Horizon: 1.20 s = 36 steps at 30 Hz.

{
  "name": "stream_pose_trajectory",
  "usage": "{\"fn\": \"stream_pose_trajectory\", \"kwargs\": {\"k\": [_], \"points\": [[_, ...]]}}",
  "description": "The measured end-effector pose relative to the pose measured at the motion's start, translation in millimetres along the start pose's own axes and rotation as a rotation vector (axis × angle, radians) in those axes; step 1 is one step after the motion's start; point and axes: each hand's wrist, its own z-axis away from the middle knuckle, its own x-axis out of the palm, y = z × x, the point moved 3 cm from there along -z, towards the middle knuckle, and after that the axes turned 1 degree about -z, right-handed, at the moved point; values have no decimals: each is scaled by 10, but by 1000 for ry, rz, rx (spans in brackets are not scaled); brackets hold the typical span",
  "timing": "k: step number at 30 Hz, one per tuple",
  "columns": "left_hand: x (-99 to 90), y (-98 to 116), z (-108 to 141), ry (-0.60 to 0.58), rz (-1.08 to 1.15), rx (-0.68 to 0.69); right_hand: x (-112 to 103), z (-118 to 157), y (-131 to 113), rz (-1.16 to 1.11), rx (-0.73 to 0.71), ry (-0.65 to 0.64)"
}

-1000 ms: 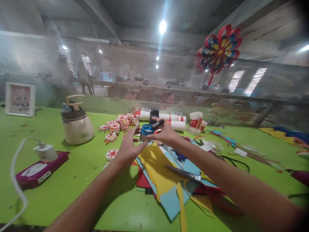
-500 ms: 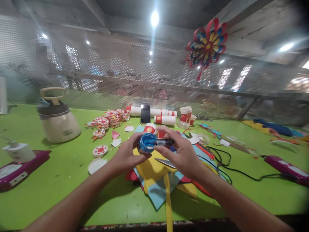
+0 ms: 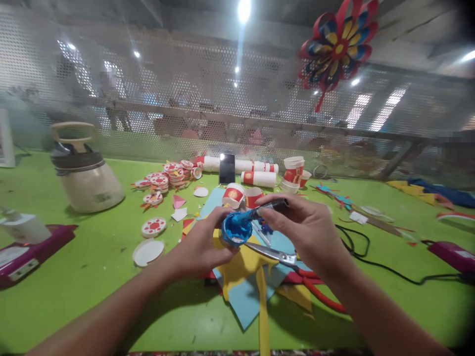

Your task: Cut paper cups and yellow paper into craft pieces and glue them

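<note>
My left hand [image 3: 208, 242] is wrapped round a small round pot of blue clay or paint [image 3: 236, 229], its open top facing up toward me. A black marker [image 3: 272, 206] is pinched in my right hand [image 3: 304, 222], and its far end, coated in blue, sits in the pot. Under my hands lie yellow paper [image 3: 243, 269] and light blue paper [image 3: 243, 306]. Red-handled scissors [image 3: 274, 253] rest on the sheets, partly behind my right hand. Two paper cup pieces, one of them a red and white cup [image 3: 233, 195], stand just beyond the pot.
A beige kettle-shaped bottle [image 3: 92, 183] and a purple power strip [image 3: 37, 254] are at the left. Behind are decorated paper discs [image 3: 174, 173], a phone [image 3: 227, 169] and stacked cups [image 3: 293, 173]. A black cable [image 3: 386, 272] runs right; a paper flower [image 3: 339, 48] hangs above.
The view has shifted slightly. My right hand has moved right and up from the pot, the marker is more tilted, and its blue-coated end now shows. More of the scissors is visible.
</note>
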Motion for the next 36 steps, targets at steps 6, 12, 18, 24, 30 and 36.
{"fn": "stream_pose_trajectory", "kwargs": {"k": [6, 12, 18, 24, 30, 36], "points": [[3, -6, 28, 8, -49, 10, -49, 63, -116, 123, -134, 27], [1, 25, 24, 5, -68, 2, -34, 105, -31, 325, -221, 61], [-15, 42, 23, 10, -99, -13, -122, 121, 8, 430, -264, 100], [-36, 49, 14, -1, -107, 6, -224, 125, -28, 457, -254, -29], [-69, 98, 7, 11, -108, -27, -311, 126, -82, 420, -238, -45], [-59, 88, 9, -12, -74, -27, -289, 145, -68, 290, -209, -2]]}}
